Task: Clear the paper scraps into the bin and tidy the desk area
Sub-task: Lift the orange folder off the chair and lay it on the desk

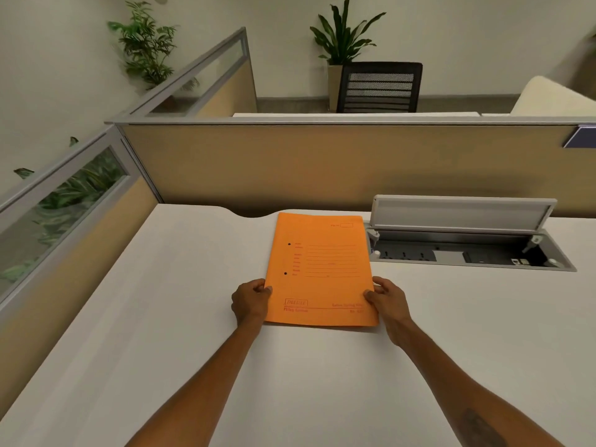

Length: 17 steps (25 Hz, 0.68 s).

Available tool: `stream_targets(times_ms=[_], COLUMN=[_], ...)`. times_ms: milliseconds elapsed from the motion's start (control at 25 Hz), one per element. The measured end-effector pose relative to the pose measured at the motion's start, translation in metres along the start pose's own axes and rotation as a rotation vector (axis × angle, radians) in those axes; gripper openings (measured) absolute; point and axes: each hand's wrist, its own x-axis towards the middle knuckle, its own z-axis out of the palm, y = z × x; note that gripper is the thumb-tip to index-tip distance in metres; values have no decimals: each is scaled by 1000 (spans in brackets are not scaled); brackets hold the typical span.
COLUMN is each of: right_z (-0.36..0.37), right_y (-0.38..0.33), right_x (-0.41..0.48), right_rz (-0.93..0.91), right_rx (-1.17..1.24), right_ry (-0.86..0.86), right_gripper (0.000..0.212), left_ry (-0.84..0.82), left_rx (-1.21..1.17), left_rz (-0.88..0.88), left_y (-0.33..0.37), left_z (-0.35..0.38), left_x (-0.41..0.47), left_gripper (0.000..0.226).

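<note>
An orange file folder [322, 266] lies flat on the white desk [161, 333], its far edge near the desk's back. My left hand [250, 301] grips the folder's lower left edge, thumb on top. At the lower right edge my right hand [388, 300] holds it the same way. No paper scraps or bin show in this view.
An open cable box [467, 250] with its lid raised is set into the desk just right of the folder. Beige partition walls [322, 166] bound the desk at the back and left. Beyond them stand a black mesh chair [380, 88] and potted plants [342, 37].
</note>
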Motion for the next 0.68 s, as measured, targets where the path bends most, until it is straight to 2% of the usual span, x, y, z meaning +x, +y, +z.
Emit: stream_targets(times_ms=[120, 280, 520, 680], right_z=[0, 6, 13, 12], right_y=[-6, -10, -23, -33], right_x=[-8, -25, -73, -116], right_rz=[-38, -142, -309, -384], right_rx=[-86, -335, -531, -620], right_ry=[12, 46, 20, 18], right_gripper=[39, 47, 48, 42], left_ry=[-5, 13, 1, 20], left_rx=[4, 47, 136, 247], left_rz=[-10, 44, 241, 449], left_y=[-2, -6, -8, -10], left_z=[-8, -18, -42, -64], left_x=[-2, -13, -50, -83], left_gripper=[31, 27, 28, 31])
